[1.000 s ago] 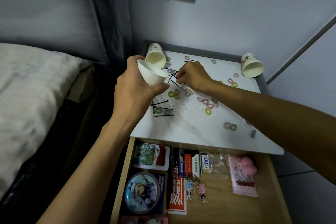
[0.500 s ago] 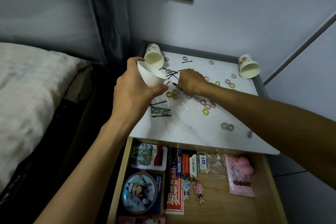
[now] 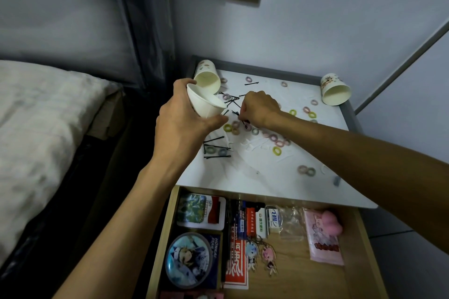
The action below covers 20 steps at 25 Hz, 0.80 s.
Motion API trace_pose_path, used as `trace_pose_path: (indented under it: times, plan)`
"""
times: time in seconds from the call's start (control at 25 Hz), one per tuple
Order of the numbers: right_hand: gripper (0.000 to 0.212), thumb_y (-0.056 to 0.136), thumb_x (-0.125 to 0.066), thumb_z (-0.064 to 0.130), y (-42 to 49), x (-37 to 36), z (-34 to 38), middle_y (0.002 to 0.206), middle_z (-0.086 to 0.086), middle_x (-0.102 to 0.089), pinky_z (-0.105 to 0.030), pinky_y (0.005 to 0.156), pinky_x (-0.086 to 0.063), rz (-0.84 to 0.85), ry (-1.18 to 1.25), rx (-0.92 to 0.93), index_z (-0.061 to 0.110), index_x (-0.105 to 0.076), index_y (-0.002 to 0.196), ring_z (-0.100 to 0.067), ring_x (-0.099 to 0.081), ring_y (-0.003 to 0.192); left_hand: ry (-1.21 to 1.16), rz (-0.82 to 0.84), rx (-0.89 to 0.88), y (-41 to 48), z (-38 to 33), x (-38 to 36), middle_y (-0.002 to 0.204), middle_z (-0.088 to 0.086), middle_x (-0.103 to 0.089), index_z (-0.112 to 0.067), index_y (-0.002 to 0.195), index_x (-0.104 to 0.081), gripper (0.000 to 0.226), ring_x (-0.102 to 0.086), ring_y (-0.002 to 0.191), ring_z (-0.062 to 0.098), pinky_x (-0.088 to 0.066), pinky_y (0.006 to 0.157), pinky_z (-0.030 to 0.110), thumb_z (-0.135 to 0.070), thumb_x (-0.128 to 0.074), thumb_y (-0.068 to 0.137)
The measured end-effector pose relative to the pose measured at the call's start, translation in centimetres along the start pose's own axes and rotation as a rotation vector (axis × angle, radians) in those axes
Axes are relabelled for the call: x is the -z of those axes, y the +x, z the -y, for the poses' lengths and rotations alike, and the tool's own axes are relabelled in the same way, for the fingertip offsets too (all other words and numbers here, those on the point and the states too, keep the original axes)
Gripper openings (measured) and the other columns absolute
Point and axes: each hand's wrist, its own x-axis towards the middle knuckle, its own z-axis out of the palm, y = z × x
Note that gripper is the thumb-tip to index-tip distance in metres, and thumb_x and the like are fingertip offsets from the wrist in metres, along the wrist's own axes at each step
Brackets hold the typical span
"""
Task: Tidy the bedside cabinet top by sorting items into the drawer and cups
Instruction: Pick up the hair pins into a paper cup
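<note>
- The left hand point(image 3: 179, 126) has fingers and thumb curled round a plain white paper cup point(image 3: 206, 104). It holds the cup tilted above the back-left part of the white counter point(image 3: 255, 177), mouth turned toward the other hand. Bringing the rim low and close would let pins drop in rather than beside it.
- Thin black metal hairpins point(image 3: 217, 157) lie loose near the counter's left edge, just below that hand, and more lie toward the back. I judge these are what the cup is for.
- The right hand point(image 3: 260, 109) is bunched knuckles-up near the counter's middle. Its fingertips seem to pinch a few of the pins, though the hand hides how many.
- Flat pins lift best by one end, so tipping them up first should beat scraping at them.
- Small pastel elastic hair rings point(image 3: 273, 150) are scattered to the right, some touching pins. Shake them free before dropping anything in.
- A patterned paper cup point(image 3: 336, 91) lies on its side at the back-right corner, probably for the rings.
</note>
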Motion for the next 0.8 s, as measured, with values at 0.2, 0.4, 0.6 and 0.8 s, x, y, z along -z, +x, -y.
trace_pose_path:
  times: [0.2,0.4,0.6,0.8]
  plan:
    - [0.012,0.083,-0.067,0.015,-0.5,0.6,0.9,0.077,-0.007,-0.055,-0.030,0.063,-0.041,0.056,-0.124,0.035,0.010,-0.057,0.078,-0.028,-0.055,0.073,0.014,-0.001,0.000,-0.1,0.0,0.0,0.106,-0.008,-0.057,-0.023,0.128,-0.045,0.076,-0.059,0.095,0.017,-0.055,0.080,0.035,-0.035,-0.087,0.066]
    - [0.028,0.081,-0.060,0.008,-1.0,0.2,-0.1,0.066,-0.008,-0.056,-0.029,0.057,-0.042,0.162,-0.007,0.068,0.012,-0.046,0.057,-0.028,-0.055,0.066,0.004,0.006,0.006,-0.1,0.1,0.1,0.105,-0.008,-0.057,-0.024,0.128,-0.045,0.076,-0.059,0.094,0.015,-0.053,0.078,0.031,-0.036,-0.087,0.066]
    - [0.017,0.091,-0.051,0.007,-1.5,-0.3,-1.3,0.088,-0.015,-0.071,-0.034,0.065,-0.049,0.174,0.113,0.106,-0.003,-0.065,0.091,-0.030,-0.066,0.080,-0.001,0.008,0.002,-0.2,0.1,0.2,0.105,-0.009,-0.057,-0.024,0.128,-0.045,0.076,-0.058,0.093,0.014,-0.052,0.077,0.029,-0.036,-0.087,0.066]
    - [0.010,0.097,-0.051,0.007,-2.5,2.8,-1.6,0.074,-0.003,-0.069,-0.021,0.066,-0.051,-0.075,0.694,0.123,0.009,-0.060,0.092,-0.011,-0.062,0.064,-0.002,0.027,0.010,-0.3,0.3,0.1,0.109,-0.005,-0.059,-0.025,0.129,-0.044,0.078,-0.060,0.095,0.017,-0.056,0.081,0.040,-0.036,-0.087,0.065]
